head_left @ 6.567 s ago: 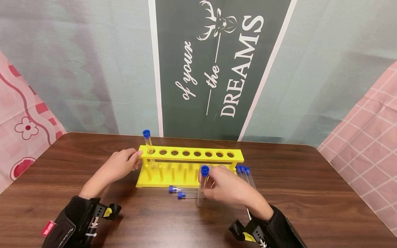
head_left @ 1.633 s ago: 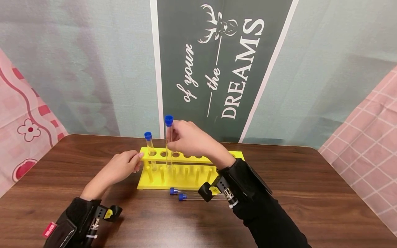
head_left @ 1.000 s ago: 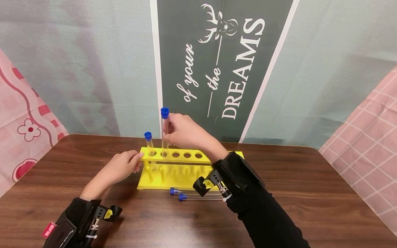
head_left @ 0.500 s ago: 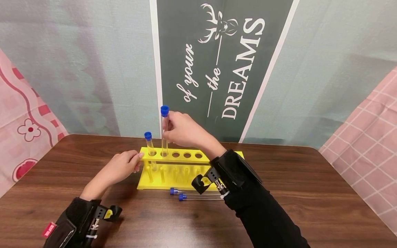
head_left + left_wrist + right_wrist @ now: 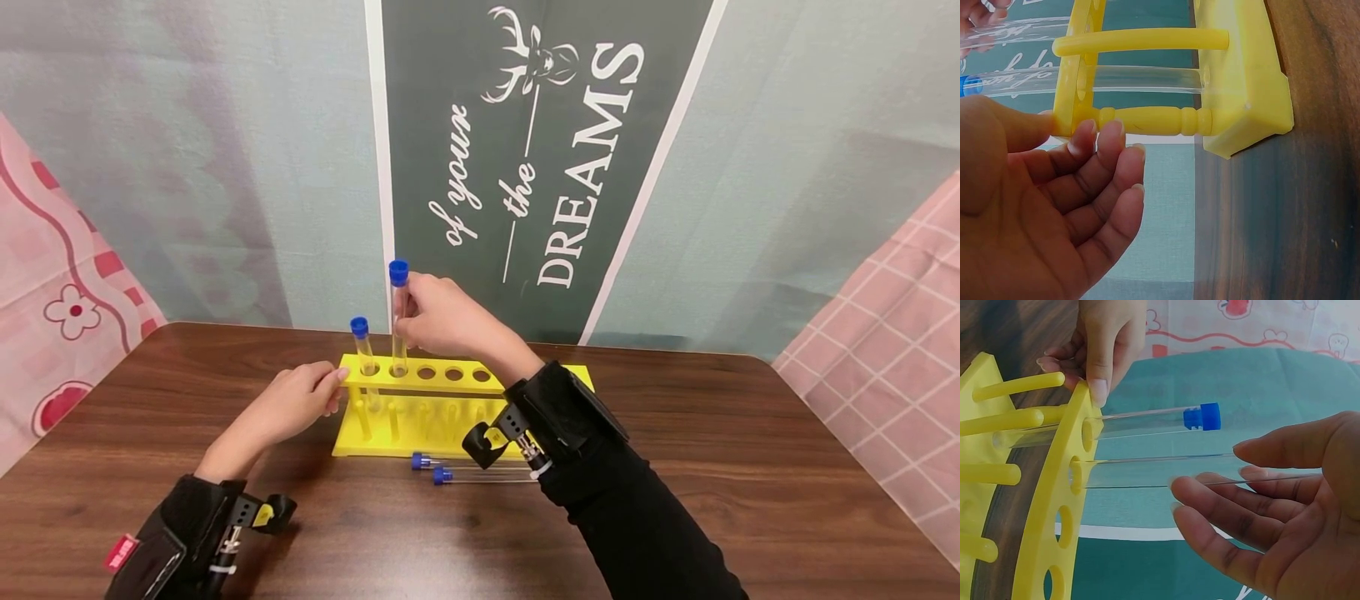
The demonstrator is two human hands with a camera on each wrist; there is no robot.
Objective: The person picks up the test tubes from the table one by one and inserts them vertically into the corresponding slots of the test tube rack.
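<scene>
Grey-green cloth (image 5: 315,167) hangs behind, with a dark panel (image 5: 420,50) of white lettering at its middle and pink cloth (image 5: 45,275) at both sides; a brown wooden table (image 5: 360,533) spreads beneath.

The left hand (image 5: 300,398) reaches in from the near left, palm inward, thumb and forefinger clamped on the left end of the yellow rack (image 5: 440,375); its other fingers curl loosely below the bar. The right hand (image 5: 447,315) is raised above the rack, its forearm slanting in from the near right in a black sleeve (image 5: 630,517). Thumb and fingertips of that hand are clamped on the upright held tube (image 5: 397,307), whose lower end is at the 2nd hole from the left; how deep it sits is hard to tell.

4 blue-capped tubes show: the held tube, 1 seated tube (image 5: 364,346) standing slightly tilted in the 1st hole, and 2 lying just in front of the rack, the farther tube (image 5: 450,462) and the nearer tube (image 5: 480,477), caps to the left. 5 holes show; the right arm covers part of the rack's right side.

The rack stands near the table's far edge, parallel to it. Wide stretches of wood run left, right and near, and the right hand has open air above the top bar.
</scene>
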